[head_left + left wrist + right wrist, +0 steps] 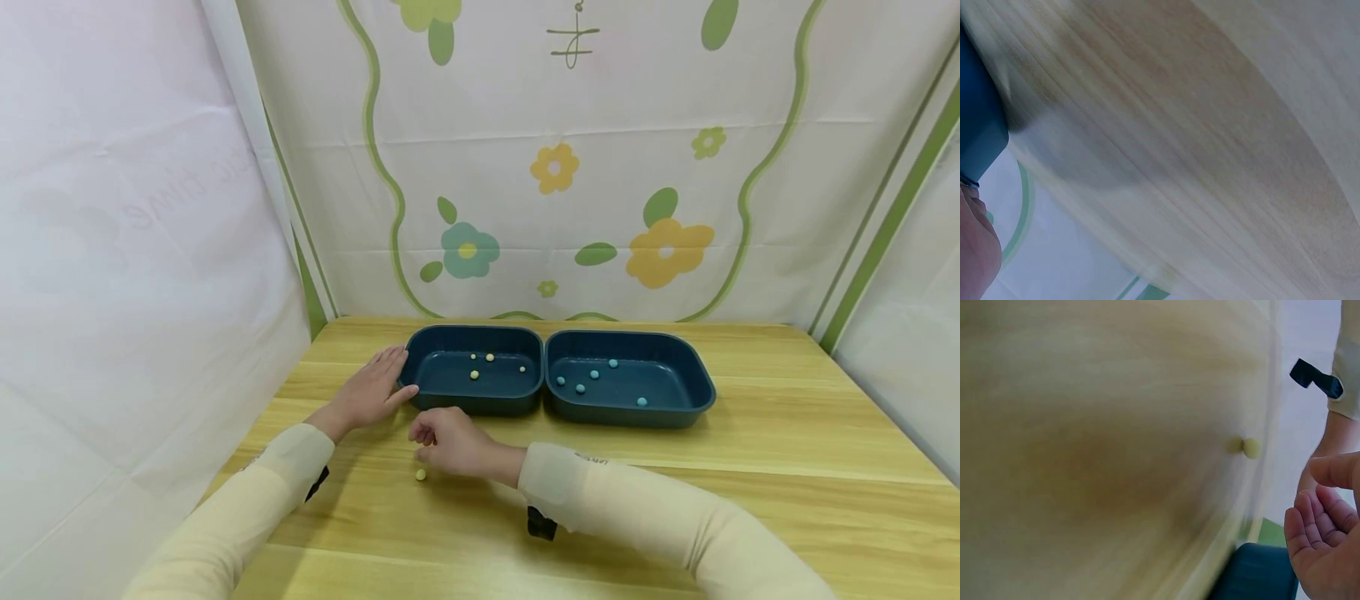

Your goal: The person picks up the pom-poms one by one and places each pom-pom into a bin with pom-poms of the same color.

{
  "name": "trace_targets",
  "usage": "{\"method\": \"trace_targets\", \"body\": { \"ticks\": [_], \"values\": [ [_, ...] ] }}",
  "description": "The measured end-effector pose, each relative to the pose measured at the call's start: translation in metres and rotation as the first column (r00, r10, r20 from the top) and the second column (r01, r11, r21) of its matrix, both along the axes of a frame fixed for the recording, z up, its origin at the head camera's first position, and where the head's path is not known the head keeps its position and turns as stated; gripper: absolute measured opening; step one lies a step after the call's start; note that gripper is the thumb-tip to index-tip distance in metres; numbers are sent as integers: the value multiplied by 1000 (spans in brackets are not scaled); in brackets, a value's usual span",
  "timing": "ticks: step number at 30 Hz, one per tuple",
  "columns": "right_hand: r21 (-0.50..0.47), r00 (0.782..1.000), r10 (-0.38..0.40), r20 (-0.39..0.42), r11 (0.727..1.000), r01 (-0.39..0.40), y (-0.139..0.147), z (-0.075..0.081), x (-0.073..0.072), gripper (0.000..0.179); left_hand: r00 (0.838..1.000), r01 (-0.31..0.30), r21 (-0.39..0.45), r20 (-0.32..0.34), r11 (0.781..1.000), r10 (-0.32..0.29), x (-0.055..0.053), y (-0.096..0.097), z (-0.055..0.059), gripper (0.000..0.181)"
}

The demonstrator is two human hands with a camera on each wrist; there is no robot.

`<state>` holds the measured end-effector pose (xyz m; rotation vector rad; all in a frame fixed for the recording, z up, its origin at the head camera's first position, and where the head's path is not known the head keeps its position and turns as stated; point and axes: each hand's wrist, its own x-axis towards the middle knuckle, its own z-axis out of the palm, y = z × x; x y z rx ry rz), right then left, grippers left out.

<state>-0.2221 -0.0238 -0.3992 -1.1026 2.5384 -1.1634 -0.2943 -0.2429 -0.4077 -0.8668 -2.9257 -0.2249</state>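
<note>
My left hand rests against the left end of the left dark blue tray, with its fingers straight along the rim. In front of that tray my right hand hovers over the table, fingers loosely bent and thumb apart from them. Nothing shows between them in the right wrist view. A small yellow ball lies on the table just short of the right hand's fingers; the right wrist view shows this ball apart from the hand. Several yellow balls of different sizes lie inside the left tray.
A second dark blue tray adjoins the first on its right and holds several light blue balls. Both stand toward the back of the wooden table. A flower-patterned cloth hangs behind, with white cloth at the sides.
</note>
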Motion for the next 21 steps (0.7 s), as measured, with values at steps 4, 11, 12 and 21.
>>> {"method": "trace_targets", "body": {
  "ticks": [4, 11, 12, 21],
  "values": [
    [45, 1000, 10, 4, 999, -11, -1, -5, 2, 16, 1000, 1, 6, 3, 1000, -1, 0, 0, 0, 77],
    [84, 999, 30, 9, 996, -31, -3, -6, 7, 16, 1000, 4, 10, 4, 1000, -4, 1, -1, 0, 77],
    [86, 999, 32, 8, 996, -33, -3, -6, 7, 15, 1000, 4, 11, 6, 1000, -4, 1, -1, 0, 77],
    [134, 999, 39, 29, 990, -42, -6, -11, 11, 15, 1000, 12, 17, 3, 1000, -12, 0, -1, 0, 76]
  ]
}}
